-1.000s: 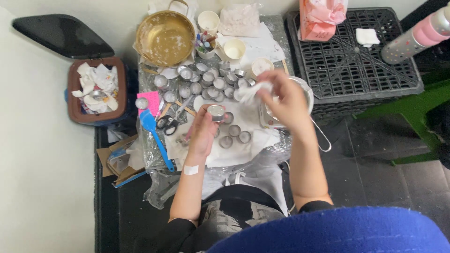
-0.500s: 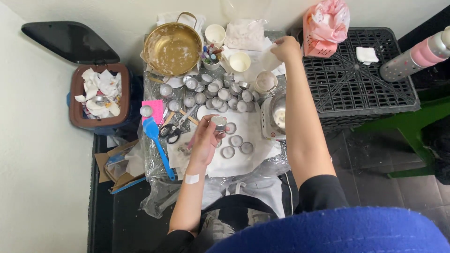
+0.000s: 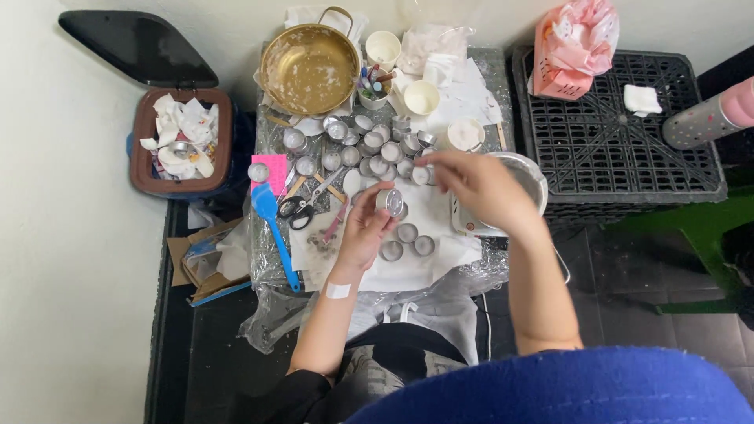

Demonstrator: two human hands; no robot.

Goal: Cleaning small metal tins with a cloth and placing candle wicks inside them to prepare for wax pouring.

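Hands over cloth | left hand (image 3: 363, 232) pinches small metal cup (image 3: 390, 202), tilted for access | right hand (image 3: 471, 184) loosely curled, fingertips at cup, nothing clearly held | more cups (image 3: 369, 149) clustered far; scissors (image 3: 297, 209) left.

At the far end of your desk (image 3: 271, 267) stood a brass pot (image 3: 310, 69) with white smears inside. Just to its right sat two paper cups (image 3: 383, 49), one behind the other. Near the desk's left edge lay a blue spatula (image 3: 272, 228), with black-handled scissors (image 3: 297, 210) just beside it and a pink note (image 3: 269, 170) above. To your left, an open brown bin (image 3: 182, 143) held crumpled white scraps. To your right, a black crate (image 3: 620, 141) carried a pink bag (image 3: 575, 47).
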